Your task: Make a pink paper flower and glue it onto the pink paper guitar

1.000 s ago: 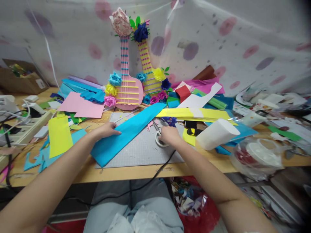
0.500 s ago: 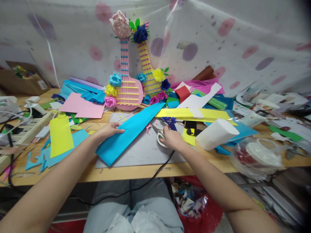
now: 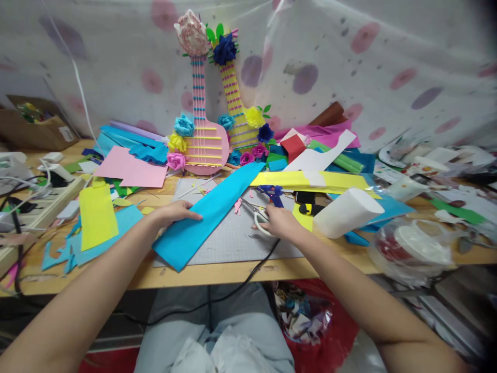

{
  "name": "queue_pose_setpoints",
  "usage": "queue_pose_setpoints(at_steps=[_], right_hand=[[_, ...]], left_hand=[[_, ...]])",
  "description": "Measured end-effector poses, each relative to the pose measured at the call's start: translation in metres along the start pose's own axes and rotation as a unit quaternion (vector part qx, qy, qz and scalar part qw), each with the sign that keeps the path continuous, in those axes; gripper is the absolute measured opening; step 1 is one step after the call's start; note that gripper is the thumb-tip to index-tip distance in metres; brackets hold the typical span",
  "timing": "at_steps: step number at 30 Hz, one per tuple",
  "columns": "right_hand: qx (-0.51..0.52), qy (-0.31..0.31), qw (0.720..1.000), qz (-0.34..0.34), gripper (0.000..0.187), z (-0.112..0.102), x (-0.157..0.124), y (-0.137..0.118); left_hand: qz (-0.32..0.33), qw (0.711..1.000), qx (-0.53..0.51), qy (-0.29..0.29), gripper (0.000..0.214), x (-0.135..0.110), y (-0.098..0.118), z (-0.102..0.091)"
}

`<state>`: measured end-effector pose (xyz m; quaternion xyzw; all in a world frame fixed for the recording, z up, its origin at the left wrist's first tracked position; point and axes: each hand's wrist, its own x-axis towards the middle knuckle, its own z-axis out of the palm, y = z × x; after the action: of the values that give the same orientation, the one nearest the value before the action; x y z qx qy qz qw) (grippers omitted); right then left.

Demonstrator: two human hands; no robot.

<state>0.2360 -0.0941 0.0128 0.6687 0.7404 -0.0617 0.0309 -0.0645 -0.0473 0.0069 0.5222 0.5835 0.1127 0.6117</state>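
A long folded strip of blue crepe paper (image 3: 209, 212) lies slantwise over the grey cutting mat (image 3: 236, 241). My left hand (image 3: 179, 213) grips its left edge, thumb on top and the other fingers hidden beneath. In my right hand (image 3: 280, 223) are scissors (image 3: 261, 223) with white handles, their blades pointing up and left, apart from the paper. Small pink scraps (image 3: 237, 206) lie near the blade tips. Just behind my right hand is a blue glue gun (image 3: 273, 194).
Two paper-flower-decorated guitar shapes, one pink (image 3: 205, 147) and one yellow (image 3: 235, 98), lean at the back. A yellow paper strip (image 3: 337, 181) and a white roll (image 3: 347, 213) are on the right. A black cable (image 3: 233, 295) hangs over the table's front edge.
My right hand has shifted slightly right with the scissors. My left hand has slid a little along the blue paper, whose near end has moved slightly down.
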Motion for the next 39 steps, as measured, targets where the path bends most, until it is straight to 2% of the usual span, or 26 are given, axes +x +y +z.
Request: queue_pose_setpoints(at_steps=[4, 6, 8, 13, 16, 19, 21, 23, 25, 28, 34, 39], right_hand=[[0.065, 0.038, 0.997, 0.006, 0.047, 0.001, 0.0, 0.001], [0.102, 0.05, 0.993, -0.007, 0.039, 0.002, 0.0, 0.0], [0.145, 0.047, 0.988, -0.025, 0.033, 0.004, 0.001, -0.003], [0.262, -0.001, 0.963, -0.067, 0.037, 0.004, 0.0, -0.01], [0.267, -0.026, 0.96, -0.081, 0.039, -0.002, -0.002, -0.01], [0.267, -0.084, 0.952, -0.127, 0.036, -0.014, -0.007, -0.004], [0.293, -0.163, 0.926, -0.173, 0.033, -0.023, -0.011, 0.001], [0.338, -0.259, 0.88, -0.209, 0.03, -0.03, -0.013, 0.003], [0.37, -0.316, 0.846, -0.217, 0.028, -0.034, -0.013, 0.003], [0.385, -0.337, 0.836, -0.197, 0.03, -0.032, -0.005, -0.004], [0.38, -0.324, 0.848, -0.178, 0.042, -0.017, 0.02, -0.025], [0.413, -0.335, 0.831, -0.163, 0.045, -0.014, 0.026, -0.032]], left_hand=[[0.043, 0.993, 0.092, 0.062, 0.042, 0.007, 0.0, 0.002], [0.064, 0.99, 0.092, 0.087, 0.041, 0.008, 0.001, 0.004], [0.093, 0.99, 0.06, 0.087, 0.041, 0.007, 0.005, 0.006], [0.15, 0.983, -0.02, 0.104, 0.046, -0.005, 0.021, 0.01], [0.139, 0.982, -0.064, 0.109, 0.053, -0.006, 0.029, 0.012], [0.135, 0.981, -0.085, 0.113, 0.055, -0.002, 0.032, 0.011], [0.139, 0.979, -0.096, 0.113, 0.055, 0.001, 0.032, 0.009], [0.14, 0.979, -0.11, 0.099, 0.056, 0.003, 0.032, 0.007], [0.136, 0.98, -0.121, 0.08, 0.059, 0.005, 0.033, 0.005], [0.13, 0.982, -0.121, 0.067, 0.062, 0.004, 0.035, 0.005], [0.143, 0.982, -0.115, 0.05, 0.06, -0.001, 0.038, 0.005], [0.152, 0.982, -0.098, 0.053, 0.061, 0.0, 0.032, 0.0]])
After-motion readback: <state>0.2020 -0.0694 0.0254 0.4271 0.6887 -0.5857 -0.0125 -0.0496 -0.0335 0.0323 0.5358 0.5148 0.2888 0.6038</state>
